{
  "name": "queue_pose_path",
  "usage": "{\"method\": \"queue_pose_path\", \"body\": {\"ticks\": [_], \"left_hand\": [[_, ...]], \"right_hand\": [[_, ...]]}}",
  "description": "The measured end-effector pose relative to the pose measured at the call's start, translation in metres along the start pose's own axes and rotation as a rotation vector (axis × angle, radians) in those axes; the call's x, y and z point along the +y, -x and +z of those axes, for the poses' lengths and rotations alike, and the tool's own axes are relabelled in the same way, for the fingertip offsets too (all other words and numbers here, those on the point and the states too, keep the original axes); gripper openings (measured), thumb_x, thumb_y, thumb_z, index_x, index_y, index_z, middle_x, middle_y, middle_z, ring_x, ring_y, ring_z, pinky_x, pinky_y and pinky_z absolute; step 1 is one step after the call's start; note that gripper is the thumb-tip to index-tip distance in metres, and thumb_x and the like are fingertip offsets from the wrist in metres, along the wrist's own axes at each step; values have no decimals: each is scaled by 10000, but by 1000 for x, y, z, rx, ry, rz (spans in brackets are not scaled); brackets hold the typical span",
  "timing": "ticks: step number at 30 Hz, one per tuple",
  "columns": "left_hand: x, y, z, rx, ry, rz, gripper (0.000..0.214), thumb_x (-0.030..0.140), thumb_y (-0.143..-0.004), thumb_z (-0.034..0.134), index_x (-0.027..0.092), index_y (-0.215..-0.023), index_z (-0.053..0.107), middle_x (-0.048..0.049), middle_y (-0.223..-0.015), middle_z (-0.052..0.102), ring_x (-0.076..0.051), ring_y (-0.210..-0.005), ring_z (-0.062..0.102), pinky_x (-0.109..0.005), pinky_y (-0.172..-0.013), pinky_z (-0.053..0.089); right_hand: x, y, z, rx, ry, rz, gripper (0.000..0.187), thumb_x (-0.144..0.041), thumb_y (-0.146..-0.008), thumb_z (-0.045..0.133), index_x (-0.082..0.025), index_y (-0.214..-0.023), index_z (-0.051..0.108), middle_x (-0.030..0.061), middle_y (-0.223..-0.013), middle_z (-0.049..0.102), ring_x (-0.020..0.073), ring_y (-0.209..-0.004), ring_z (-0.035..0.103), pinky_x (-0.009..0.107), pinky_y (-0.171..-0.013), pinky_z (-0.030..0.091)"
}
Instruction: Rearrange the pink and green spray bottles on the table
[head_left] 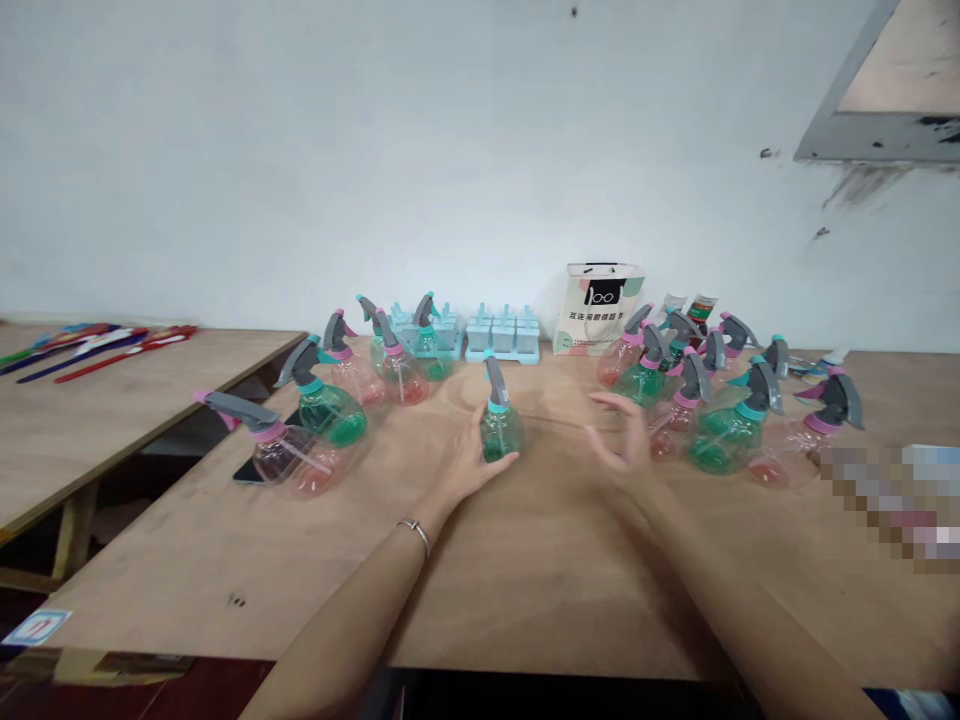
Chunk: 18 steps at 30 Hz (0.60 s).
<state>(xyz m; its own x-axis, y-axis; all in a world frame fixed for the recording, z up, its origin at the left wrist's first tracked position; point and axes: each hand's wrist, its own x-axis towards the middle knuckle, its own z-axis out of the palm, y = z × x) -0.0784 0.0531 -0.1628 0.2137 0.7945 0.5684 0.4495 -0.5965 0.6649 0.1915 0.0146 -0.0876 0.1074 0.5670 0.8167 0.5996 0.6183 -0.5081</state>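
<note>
My left hand (474, 460) is wrapped round the lower body of a green spray bottle (504, 432), which stands upright in the middle of the wooden table. Its trigger head is grey with a teal collar. To the right, my right hand (624, 440) hovers with fingers spread and nothing in it, a little left of a group of spray bottles. In that group are a green spray bottle (724, 440) and a pink spray bottle (795, 450), among several more. Another cluster stands on the left, with a pink spray bottle (300, 460) at its front.
Light-blue ice-pop moulds (502, 335) and a printed paper bag (596, 315) stand along the wall. A dark phone (251, 472) lies partly under the left bottles. A second table (112, 420) at left, across a gap, holds several colourful strips (112, 345). A blurred patch (892, 500) is at right.
</note>
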Motion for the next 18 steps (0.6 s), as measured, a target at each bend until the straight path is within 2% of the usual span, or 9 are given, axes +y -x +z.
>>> {"method": "queue_pose_path", "body": {"ticks": [3, 6, 9, 13, 18], "left_hand": [[15, 6, 9, -76, -40, 54, 989, 493, -771, 762, 254, -1547, 197, -174, -1546, 409, -352, -1431, 428, -561, -1160, 376], [26, 12, 18, -101, -98, 46, 966, 534, -792, 731, 239, -1546, 205, -194, -1524, 432, -373, -1386, 471, -583, -1126, 393], [32, 16, 23, -114, -152, 22, 996, 581, -786, 717, 218, -1553, 195, -210, -1446, 497, -396, -1334, 505, -604, -1098, 397], [38, 16, 22, -118, -191, 5, 1008, 616, -794, 692, 209, -1562, 183, -210, -1367, 545, -393, -1272, 537, -614, -1083, 384], [45, 18, 20, -169, -194, 20, 1099, 656, -776, 687, 213, -1586, 91, -222, -1434, 493, -408, -1321, 488, -627, -1104, 348]], "right_hand": [[-25, -8, 48, -282, -176, 85, 473, -553, -703, 739, -346, -1121, 658, 111, -1122, 708, 306, -1054, 709, 457, -855, 597], [-35, -19, 79, -380, -321, 147, 429, -558, -700, 745, -324, -1053, 676, 94, -1019, 728, 269, -957, 737, 396, -788, 618], [-40, -29, 88, -365, -482, 208, 390, -523, -720, 756, -340, -1050, 659, 84, -1070, 723, 283, -1038, 718, 425, -885, 601], [-46, -36, 88, -400, -625, 247, 400, -394, -696, 831, -351, -1045, 641, 58, -1093, 722, 293, -1123, 675, 448, -1056, 504], [-44, -37, 94, -378, -695, 410, 318, -406, -728, 804, -279, -987, 672, 34, -1052, 735, 258, -1093, 659, 409, -1075, 458]]}}
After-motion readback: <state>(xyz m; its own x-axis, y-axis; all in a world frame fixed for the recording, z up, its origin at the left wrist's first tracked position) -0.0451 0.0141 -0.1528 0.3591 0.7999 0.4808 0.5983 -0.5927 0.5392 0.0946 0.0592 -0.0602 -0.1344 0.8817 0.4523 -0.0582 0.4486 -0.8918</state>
